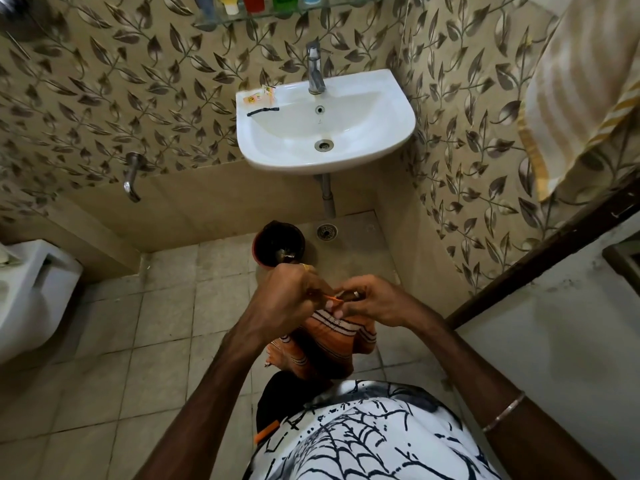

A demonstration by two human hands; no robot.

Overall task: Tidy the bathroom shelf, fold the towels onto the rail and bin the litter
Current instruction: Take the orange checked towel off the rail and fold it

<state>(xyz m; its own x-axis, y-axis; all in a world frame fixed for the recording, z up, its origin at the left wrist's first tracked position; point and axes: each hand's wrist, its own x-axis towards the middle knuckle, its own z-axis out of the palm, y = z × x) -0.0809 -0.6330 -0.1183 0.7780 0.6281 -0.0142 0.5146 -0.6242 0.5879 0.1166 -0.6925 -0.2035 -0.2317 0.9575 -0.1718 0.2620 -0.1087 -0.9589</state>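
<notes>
Both hands meet at centre frame, above the floor tiles. The left hand (289, 299) and right hand (372, 299) have their fingers curled together on the top edge of an orange striped towel (325, 344), which hangs below them. The towel is just beside the bin (278, 242), which stands on the floor under the sink (381, 98). Litter (261, 97) lies on the sink's left rim, with a black strip (263, 111) just below it. Bottles (252, 2) stand on the shelf (214, 22) at top centre. A second towel (581, 95) hangs at upper right.
</notes>
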